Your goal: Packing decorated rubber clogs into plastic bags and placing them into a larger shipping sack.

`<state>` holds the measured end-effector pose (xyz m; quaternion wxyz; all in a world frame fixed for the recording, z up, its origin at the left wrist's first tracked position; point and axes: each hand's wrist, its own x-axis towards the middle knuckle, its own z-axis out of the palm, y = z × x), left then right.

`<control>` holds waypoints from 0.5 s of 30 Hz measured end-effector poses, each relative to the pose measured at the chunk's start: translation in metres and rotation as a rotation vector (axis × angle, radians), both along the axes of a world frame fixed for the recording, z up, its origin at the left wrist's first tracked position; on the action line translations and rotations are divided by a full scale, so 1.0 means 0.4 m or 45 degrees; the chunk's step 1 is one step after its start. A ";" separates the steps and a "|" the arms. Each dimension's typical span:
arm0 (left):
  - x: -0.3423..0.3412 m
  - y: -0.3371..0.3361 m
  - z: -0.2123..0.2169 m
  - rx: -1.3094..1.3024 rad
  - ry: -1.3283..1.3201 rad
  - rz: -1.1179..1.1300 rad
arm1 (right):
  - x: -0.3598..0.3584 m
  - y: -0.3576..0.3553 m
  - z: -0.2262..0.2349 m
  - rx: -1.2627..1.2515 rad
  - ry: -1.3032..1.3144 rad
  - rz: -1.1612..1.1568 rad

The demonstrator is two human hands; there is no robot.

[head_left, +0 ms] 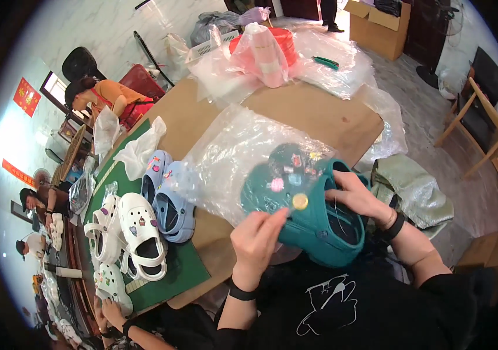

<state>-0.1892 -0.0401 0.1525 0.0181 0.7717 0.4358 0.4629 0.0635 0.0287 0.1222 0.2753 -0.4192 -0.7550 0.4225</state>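
A pair of teal clogs [333, 245] is partly inside a clear plastic bag [219, 157], with the toes under the film and the heels outside. Several small charms, among them a round yellow one [300, 202] and a pink one, sit on the toe area. My right hand [354, 195] grips the clogs at the foot opening, fingers reaching over the upper's edge. Beside the yellow charm, my left hand [256, 236] is closed in a pinch at the bag's edge, its thumb and forefinger together.
Blue clogs [176, 201] and white clogs [141, 224] with charms stand on a green mat [184, 268] to the left. Another person's hands [110, 315] touch a white clog. A plastic roll [265, 55] and a green cutter [326, 62] lie at the far side.
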 end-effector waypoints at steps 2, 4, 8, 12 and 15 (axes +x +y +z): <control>0.011 -0.011 0.031 0.041 0.178 -0.207 | -0.016 0.015 -0.050 -0.205 0.589 -0.296; 0.034 -0.007 0.045 0.101 0.215 -0.175 | -0.052 0.014 -0.036 0.012 0.537 -0.300; 0.107 0.045 0.088 0.112 0.413 -0.312 | -0.066 0.007 -0.042 0.395 -0.015 -0.150; 0.189 -0.034 0.094 0.140 0.557 -0.960 | -0.138 0.037 -0.039 -0.132 0.908 -0.224; 0.135 -0.042 0.071 0.051 0.342 -0.777 | -0.116 0.051 -0.049 -0.307 1.268 -0.278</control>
